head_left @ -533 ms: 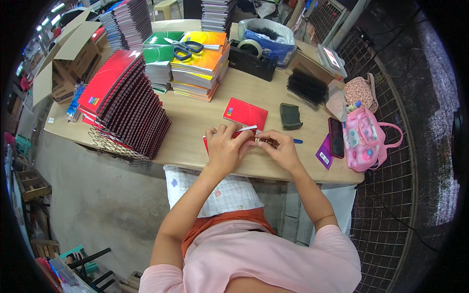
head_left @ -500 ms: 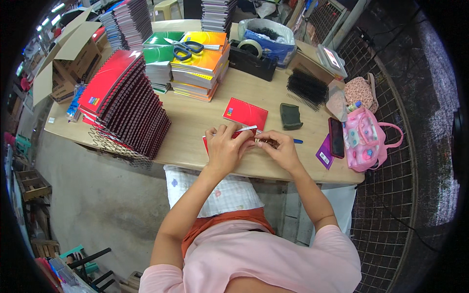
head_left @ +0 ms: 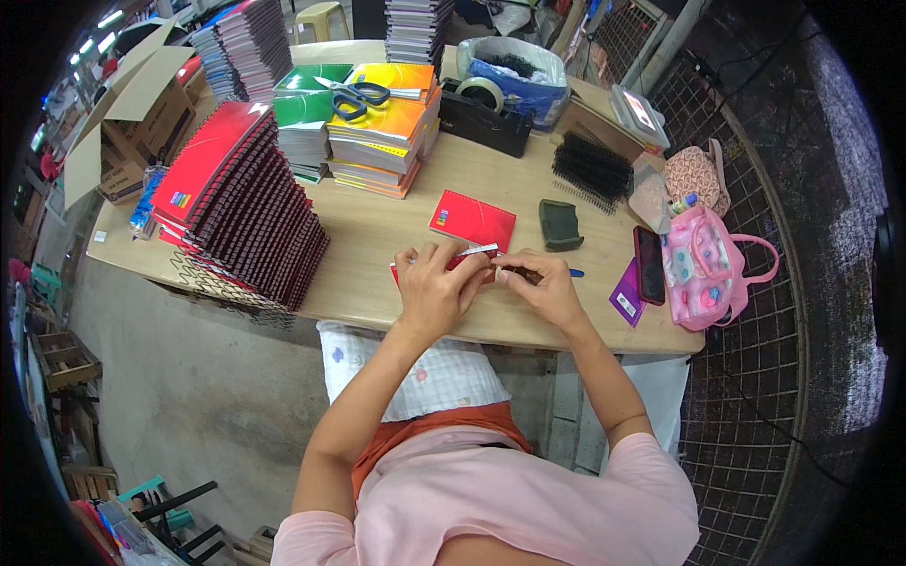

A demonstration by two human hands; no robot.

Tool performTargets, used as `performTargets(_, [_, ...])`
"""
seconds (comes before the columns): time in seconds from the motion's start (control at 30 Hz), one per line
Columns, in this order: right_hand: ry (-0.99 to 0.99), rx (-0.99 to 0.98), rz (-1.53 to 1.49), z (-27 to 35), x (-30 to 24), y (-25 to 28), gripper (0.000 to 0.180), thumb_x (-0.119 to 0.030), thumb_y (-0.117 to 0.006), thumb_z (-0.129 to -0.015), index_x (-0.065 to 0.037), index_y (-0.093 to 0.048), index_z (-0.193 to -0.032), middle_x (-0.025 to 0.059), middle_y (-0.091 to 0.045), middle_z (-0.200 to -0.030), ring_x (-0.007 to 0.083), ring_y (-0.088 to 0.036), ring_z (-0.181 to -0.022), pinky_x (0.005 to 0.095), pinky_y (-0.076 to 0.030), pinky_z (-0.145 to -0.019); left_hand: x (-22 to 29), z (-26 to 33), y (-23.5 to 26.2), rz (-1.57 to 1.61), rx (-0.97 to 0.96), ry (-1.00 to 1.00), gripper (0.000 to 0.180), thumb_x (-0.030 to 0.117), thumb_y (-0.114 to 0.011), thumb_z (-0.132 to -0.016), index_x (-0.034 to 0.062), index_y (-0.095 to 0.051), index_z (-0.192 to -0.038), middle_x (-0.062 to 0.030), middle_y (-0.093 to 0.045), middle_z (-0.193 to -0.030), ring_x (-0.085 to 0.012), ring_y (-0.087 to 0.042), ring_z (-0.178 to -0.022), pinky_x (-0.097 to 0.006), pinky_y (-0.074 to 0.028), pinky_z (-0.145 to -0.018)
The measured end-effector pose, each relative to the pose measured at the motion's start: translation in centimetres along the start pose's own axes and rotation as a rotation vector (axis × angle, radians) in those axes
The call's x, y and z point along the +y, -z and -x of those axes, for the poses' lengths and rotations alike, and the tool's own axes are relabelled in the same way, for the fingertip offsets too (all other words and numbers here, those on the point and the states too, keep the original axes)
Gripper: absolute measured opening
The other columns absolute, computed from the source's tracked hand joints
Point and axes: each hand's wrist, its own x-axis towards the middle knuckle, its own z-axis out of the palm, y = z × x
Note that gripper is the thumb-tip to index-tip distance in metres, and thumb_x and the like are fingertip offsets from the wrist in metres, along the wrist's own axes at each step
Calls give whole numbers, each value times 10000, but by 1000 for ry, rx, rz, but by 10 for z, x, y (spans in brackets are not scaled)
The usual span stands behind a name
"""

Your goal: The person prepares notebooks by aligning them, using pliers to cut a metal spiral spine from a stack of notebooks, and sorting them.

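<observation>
Head camera view, looking down at a person seated at a wooden table (head_left: 377, 236). Both hands meet near the table's front edge, over a small red notebook (head_left: 404, 274) that lies mostly hidden beneath them. The left hand (head_left: 436, 291) rests on the notebook with its fingers curled down, gripping the notebook's top edge, where a thin white strip (head_left: 477, 251) sticks out past the fingertips. The right hand (head_left: 541, 288) is just beside it, fingers pinched together on something small and dark at the notebook's right end; what it pinches is too small to tell. A blue pen (head_left: 574, 273) pokes out from behind this hand.

Just beyond the hands lies a second red notebook (head_left: 474, 221), flat and closed. To its right sits a dark green pouch (head_left: 561, 224). Farther right are a black phone (head_left: 649, 265), a purple card (head_left: 626, 304) and a pink bag (head_left: 703, 274) at the table's end. A pile of black binding coils (head_left: 592, 169) lies behind the pouch.

On the left, a tall slanting stack of red spiral notebooks (head_left: 236, 203) fills the table's corner. Behind it stand stacks of green and yellow notebooks (head_left: 363, 123) with blue-handled scissors (head_left: 359, 95) on top. A roll of tape (head_left: 479, 92) sits farther back.
</observation>
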Motion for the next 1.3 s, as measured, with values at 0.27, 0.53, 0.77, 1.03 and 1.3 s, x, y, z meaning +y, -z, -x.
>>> performTargets(0.27, [60, 107, 58, -2, -8, 10, 196, -40, -739, -832, 5, -725, -1022, 106, -716, -929, 164, -675, -834, 290, -512, -734, -13, 18, 5, 41, -133, 81, 268, 193, -744, -811, 204, -683, -1072, 51, -666, -953, -179, -592, -848, -410, -322, -810])
performTargets(0.53, [225, 6, 202, -6, -5, 4, 175, -7, -723, -783, 9, -708, -957, 146, -703, -938, 289, -678, -874, 365, -523, -783, -4, 31, -5, -72, -68, 60, 267, 182, -739, -793, 259, -714, -1047, 88, -649, -961, -167, -562, -971, -495, -247, -956])
performTargets(0.77, [276, -27, 251, -6, -1, 2, 181, 9, -730, -786, -10, -721, -966, 118, -706, -933, 241, -670, -876, 325, -513, -771, 2, 33, -4, -166, -46, 160, 339, 171, -697, -786, 328, -714, -1086, 108, -630, -997, -208, -525, -1072, -684, -155, -1059])
performTargets(1.03, [217, -133, 298, -5, -16, 4, 183, -8, -709, -819, -9, -710, -1002, 127, -700, -917, 267, -667, -818, 343, -510, -737, -2, 35, -6, -22, -14, 174, 216, 197, -754, -804, 251, -729, -1012, 56, -640, -967, -237, -532, -1005, -579, -280, -970])
performTargets(1.3, [203, -109, 396, -3, -12, -6, 136, -116, -680, -881, -22, -662, -978, 127, -624, -897, 343, -626, -881, 424, -505, -755, -4, 34, -6, 4, 42, 168, 154, 222, -773, -792, 202, -718, -935, 25, -642, -945, -251, -536, -991, -485, -308, -876])
